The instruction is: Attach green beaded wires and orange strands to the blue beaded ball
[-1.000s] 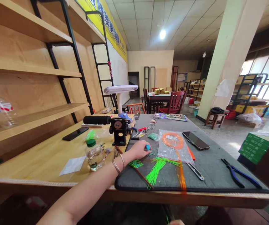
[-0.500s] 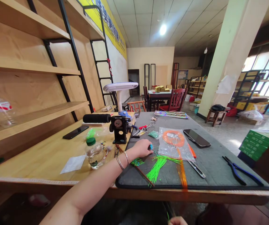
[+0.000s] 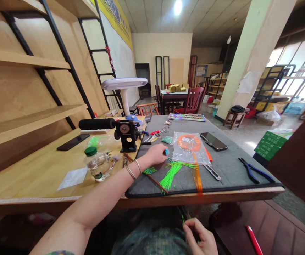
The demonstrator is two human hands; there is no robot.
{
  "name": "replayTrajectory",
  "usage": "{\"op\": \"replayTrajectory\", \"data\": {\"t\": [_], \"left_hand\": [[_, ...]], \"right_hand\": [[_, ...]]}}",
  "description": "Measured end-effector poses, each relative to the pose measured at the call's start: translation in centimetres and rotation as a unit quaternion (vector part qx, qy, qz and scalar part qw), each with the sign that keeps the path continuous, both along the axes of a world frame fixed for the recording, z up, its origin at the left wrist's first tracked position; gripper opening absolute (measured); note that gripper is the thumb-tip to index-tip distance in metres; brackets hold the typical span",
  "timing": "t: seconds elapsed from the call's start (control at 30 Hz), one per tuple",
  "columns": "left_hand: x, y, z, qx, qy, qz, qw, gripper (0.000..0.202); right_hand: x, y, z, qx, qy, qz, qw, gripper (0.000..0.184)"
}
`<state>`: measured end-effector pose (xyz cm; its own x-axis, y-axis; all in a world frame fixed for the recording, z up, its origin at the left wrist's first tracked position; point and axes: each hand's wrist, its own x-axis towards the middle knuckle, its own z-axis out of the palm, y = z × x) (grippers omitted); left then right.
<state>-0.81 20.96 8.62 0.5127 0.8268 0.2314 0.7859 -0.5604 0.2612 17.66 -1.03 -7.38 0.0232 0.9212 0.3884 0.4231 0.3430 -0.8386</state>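
My left hand (image 3: 156, 154) reaches over the grey mat, fingers curled down and mostly hidden; a small blue piece (image 3: 165, 152) shows at them. What it holds, if anything, cannot be made out. Just right of it lies a bundle of bright green thin strands (image 3: 171, 175), and below it a smaller green cluster (image 3: 149, 170). Below the table edge, my right hand (image 3: 199, 236) pinches a thin green strand (image 3: 183, 219) between thumb and fingertip. A clear bag with a coil of orange line (image 3: 189, 142) lies beyond the bundle; loose orange strands (image 3: 198, 180) hang over the edge.
A black clamp-like device with a foam handle (image 3: 127, 134) stands left of the mat, near a water jar (image 3: 98, 166). Blue-handled pliers (image 3: 255, 171), a phone (image 3: 213, 141) and a metal cutter (image 3: 213, 173) lie at right. A red pen-like object (image 3: 253, 240) is lower right.
The camera view has tilted down and shifted, so more of my right hand and the green strand shows. My left hand stays at nearly the same spot on the mat.
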Motion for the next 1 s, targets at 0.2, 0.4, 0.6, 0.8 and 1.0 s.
{"op": "replayTrajectory", "data": {"t": [0.2,0.4,0.6,0.8,1.0], "left_hand": [[-1.1,-1.8,1.3,-0.053,-0.120,-0.037,0.991,0.016],[-3.1,-11.5,1.5,-0.290,-0.353,-0.083,0.886,0.025],[-1.9,-19.9,-4.7,-0.494,-0.452,-0.010,0.743,0.043],[0.1,-20.9,-10.4,-0.538,-0.557,0.094,0.626,0.044],[0.3,-20.8,-11.1,-0.543,-0.596,0.120,0.580,0.048]], "right_hand": [[-0.6,-0.8,1.2,-0.037,0.031,-0.016,0.999,0.033],[-0.6,-1.1,2.0,-0.089,0.071,-0.012,0.993,0.036],[-0.9,-2.0,3.4,-0.103,0.110,0.035,0.988,0.035],[-1.7,-2.7,3.9,-0.149,0.103,0.125,0.975,0.034],[-2.7,-2.1,4.0,-0.184,0.126,0.130,0.966,0.034]]}}
